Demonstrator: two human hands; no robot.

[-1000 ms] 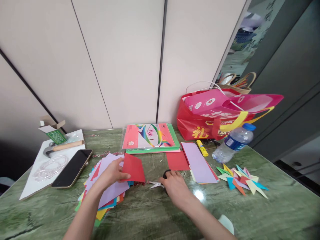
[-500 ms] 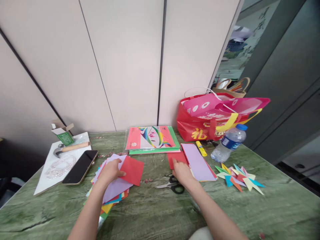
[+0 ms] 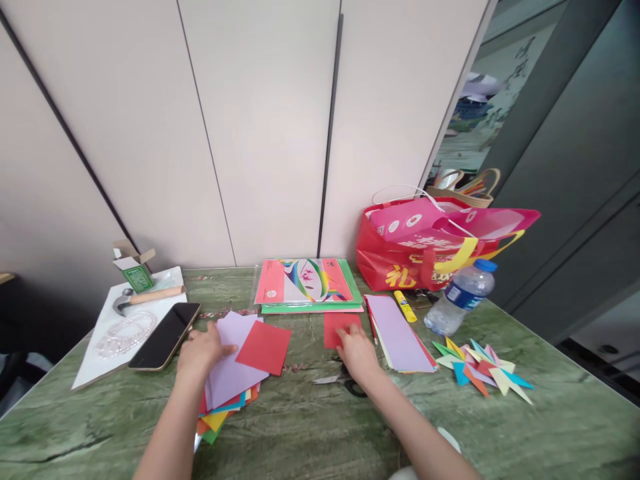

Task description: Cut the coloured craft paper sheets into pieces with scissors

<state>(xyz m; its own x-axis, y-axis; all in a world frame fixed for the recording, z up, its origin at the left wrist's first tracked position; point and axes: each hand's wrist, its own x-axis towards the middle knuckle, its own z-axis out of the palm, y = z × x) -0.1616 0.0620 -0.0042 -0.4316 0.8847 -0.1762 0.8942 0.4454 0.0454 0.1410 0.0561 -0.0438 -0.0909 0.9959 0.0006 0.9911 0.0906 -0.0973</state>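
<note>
My left hand [image 3: 201,355] rests with its fingers apart on the left edge of a fanned pile of coloured paper, a purple sheet [image 3: 235,370] on top. A red square [image 3: 264,348] lies across the pile's right side, clear of my fingers. My right hand [image 3: 356,350] touches a smaller red piece [image 3: 336,328] lying flat before the paper packets; its fingertips rest on the piece's right part. Scissors [image 3: 327,379] lie partly under my right hand and wrist. Just right of that hand is a stack of long strips with a purple one [image 3: 400,333] on top.
A phone [image 3: 165,337], a hammer [image 3: 150,297], a bead string and a small green box [image 3: 137,275] stand or lie at left. Paper packets [image 3: 305,283] lie at the back. On the right are a glue stick [image 3: 405,307], red bag [image 3: 385,257], bottle [image 3: 460,300] and folded paper star [image 3: 485,367].
My left hand has moved left, off the red square. My right hand has shifted slightly left, and the small red piece under it has moved left, away from the strips.
</note>
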